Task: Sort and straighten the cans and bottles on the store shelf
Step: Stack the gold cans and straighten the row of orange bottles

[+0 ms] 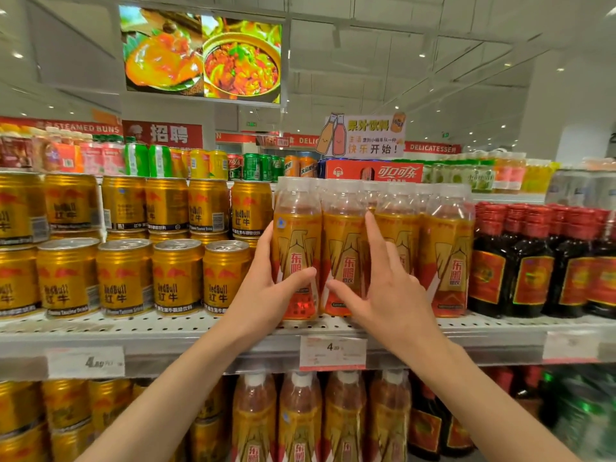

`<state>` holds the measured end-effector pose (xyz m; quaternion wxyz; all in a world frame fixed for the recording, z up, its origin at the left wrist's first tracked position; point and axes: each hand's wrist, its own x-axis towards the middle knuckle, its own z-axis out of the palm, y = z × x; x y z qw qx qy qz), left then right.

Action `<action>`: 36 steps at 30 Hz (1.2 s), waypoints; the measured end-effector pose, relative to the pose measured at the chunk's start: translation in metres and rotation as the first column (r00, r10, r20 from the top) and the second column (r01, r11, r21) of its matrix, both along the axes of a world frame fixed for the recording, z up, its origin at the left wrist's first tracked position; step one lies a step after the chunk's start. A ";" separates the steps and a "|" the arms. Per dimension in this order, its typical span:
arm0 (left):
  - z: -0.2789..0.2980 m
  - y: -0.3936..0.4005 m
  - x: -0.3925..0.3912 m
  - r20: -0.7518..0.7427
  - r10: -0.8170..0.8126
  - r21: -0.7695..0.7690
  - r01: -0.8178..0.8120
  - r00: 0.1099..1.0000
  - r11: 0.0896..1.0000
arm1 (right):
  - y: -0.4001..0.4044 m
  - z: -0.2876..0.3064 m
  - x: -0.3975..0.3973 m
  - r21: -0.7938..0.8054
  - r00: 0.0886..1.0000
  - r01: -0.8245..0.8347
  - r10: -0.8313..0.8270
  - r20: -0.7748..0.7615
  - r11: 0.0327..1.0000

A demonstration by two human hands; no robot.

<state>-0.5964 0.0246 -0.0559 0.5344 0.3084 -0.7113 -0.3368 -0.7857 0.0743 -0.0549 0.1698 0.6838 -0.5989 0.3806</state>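
Two bare hands work at the front edge of the white perforated metal shelf [186,323]. Four clear plastic bottles with yellow-and-red labels and amber drink form the front row, standing upright and touching side by side, between the gold drink cans [125,276] on the left and the dark glass bottles with red caps [490,261] on the right.

Left hand [266,288]: fingers curled round the leftmost labelled bottle [295,248], thumb across the label front, remaining fingers behind its left flank.

Right hand [388,288]: fingers spread and straight, index raised against the label of the third bottle [396,235], thumb touching the lower label of the second bottle [343,235]. This hand grips nothing.

Hazards, as judged from this position:
- The gripped bottle stands just beside the shelf's front edge; a pull toward the person could tip it off.
- The bottles are tall and tightly packed; a sideways push from the spread fingers could rock neighbours into the dark glass bottles.
- The gold cans are stacked in two tiers; a knock from the left forearm could topple the upper tier.
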 end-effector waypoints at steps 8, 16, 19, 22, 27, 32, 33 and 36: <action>-0.001 0.000 0.002 0.033 0.010 -0.020 -0.009 0.999 1.000 | -0.004 -0.005 -0.002 -0.053 0.992 -0.073 0.078 0.095 0.996; -0.001 0.002 -0.001 0.062 0.013 -0.052 -0.010 0.998 0.999 | -0.008 -0.011 0.001 -0.067 0.995 -0.039 0.045 0.086 0.997; 0.000 0.006 -0.001 0.075 0.033 -0.064 -0.028 0.997 0.998 | -0.003 -0.011 0.001 -0.030 0.997 -0.044 0.046 0.069 0.999; -0.001 0.010 -0.002 0.108 0.106 -0.109 -0.094 0.988 0.990 | 0.009 0.000 -0.010 0.027 0.994 -0.093 0.091 0.068 0.995; 0.002 0.021 -0.007 0.128 0.403 -0.483 -0.298 0.906 0.823 | 0.028 0.022 -0.043 -0.052 0.991 -0.112 0.108 -0.082 0.992; 0.049 0.020 -0.015 0.262 0.648 -0.813 -0.199 0.715 0.548 | 0.022 0.054 -0.076 -0.235 0.946 -0.040 -0.038 -0.321 0.971; 0.060 0.019 -0.019 0.309 0.682 -0.837 -0.151 0.663 0.526 | 0.019 0.063 -0.079 -0.246 0.926 -0.017 -0.077 -0.369 0.969; 0.081 0.012 -0.030 0.408 0.759 -0.860 -0.066 0.507 0.506 | 0.009 0.085 -0.086 -0.165 0.833 0.079 -0.156 -0.531 0.983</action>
